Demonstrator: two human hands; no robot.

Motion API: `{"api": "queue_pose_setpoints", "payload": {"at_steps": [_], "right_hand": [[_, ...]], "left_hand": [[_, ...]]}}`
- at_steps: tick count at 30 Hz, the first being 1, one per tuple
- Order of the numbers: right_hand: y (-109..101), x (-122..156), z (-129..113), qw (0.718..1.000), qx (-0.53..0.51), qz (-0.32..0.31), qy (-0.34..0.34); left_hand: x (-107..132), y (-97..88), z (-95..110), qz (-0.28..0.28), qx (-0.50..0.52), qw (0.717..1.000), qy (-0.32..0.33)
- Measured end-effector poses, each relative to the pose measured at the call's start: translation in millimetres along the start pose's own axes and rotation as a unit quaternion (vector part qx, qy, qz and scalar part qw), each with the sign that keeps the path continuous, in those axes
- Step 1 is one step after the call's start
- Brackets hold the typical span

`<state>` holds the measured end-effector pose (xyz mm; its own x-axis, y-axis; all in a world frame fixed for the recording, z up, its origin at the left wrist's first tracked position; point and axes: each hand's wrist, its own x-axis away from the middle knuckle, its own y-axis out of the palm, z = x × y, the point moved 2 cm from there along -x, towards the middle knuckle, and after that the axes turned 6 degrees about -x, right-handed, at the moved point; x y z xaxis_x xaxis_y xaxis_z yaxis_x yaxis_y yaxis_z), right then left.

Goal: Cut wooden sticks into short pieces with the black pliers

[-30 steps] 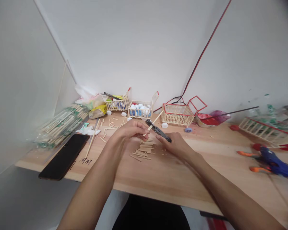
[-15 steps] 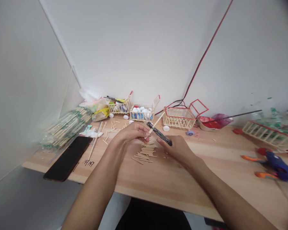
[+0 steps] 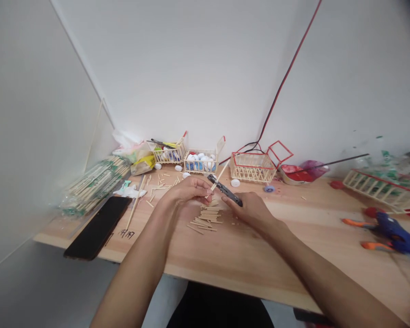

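Note:
My left hand pinches a thin wooden stick, which slants up to the right. In my right hand is a dark, slim utility knife, its tip end against the stick near my left fingertips. The blade itself is too small to make out. Just below both hands lies a pile of short cut sticks on the wooden table.
Stick-built carts stand along the wall, one holding white and blue caps. Bagged sticks and a black phone lie left. A blue and orange glue gun lies right, near a red paint bowl.
The view has shifted slightly. My hands keep nearly the same hold on stick and knife; the stick stands a little steeper.

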<state>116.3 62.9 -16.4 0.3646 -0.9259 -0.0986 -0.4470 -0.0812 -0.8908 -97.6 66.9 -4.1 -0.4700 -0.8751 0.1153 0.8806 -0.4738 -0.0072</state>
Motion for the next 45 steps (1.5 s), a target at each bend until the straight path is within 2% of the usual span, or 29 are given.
{"api": "queue_pose_setpoints", "payload": {"at_steps": [10,19,25,29,31,34,36,38,40,41,45], "right_hand": [[1,1,-2,0.999,0.051,0.009,0.001],[2,1,-2,0.995,0.097,0.018,-0.004],[-10,-2,5,0.995,0.09,0.032,0.01],[-12,-4,10,0.995,0.091,0.028,0.034],[-10,-5,12,0.993,0.105,0.017,0.061],[-9,-7,16,0.989,0.114,0.017,0.094],[-10,-8,19,0.988,0.109,0.026,0.107],[-11,-9,22,0.988,0.103,0.034,0.112],[-12,-10,25,0.988,0.098,0.037,0.113],[-12,-11,27,0.988,0.095,0.037,0.116],[-13,-12,31,0.989,0.074,0.031,0.126]], "left_hand": [[-2,-1.4,-6,-0.003,0.01,1.0,-0.013],[2,-5.4,0,-0.005,-0.008,1.0,-0.005],[5,-15.8,-2,0.064,-0.031,0.997,-0.029],[-2,-13.4,-11,0.111,-0.16,0.981,-0.023],[-6,-11.8,-16,0.148,-0.256,0.955,0.0],[-10,-8.2,-18,0.171,-0.352,0.92,0.025],[-9,-1.0,-14,0.183,-0.385,0.904,0.034],[-6,16.0,-5,0.186,-0.399,0.896,0.061],[-1,44.7,2,0.146,-0.398,0.9,0.104],[1,62.0,4,0.108,-0.411,0.897,0.119],[9,120.2,-8,0.028,-0.485,0.867,0.113]]}}
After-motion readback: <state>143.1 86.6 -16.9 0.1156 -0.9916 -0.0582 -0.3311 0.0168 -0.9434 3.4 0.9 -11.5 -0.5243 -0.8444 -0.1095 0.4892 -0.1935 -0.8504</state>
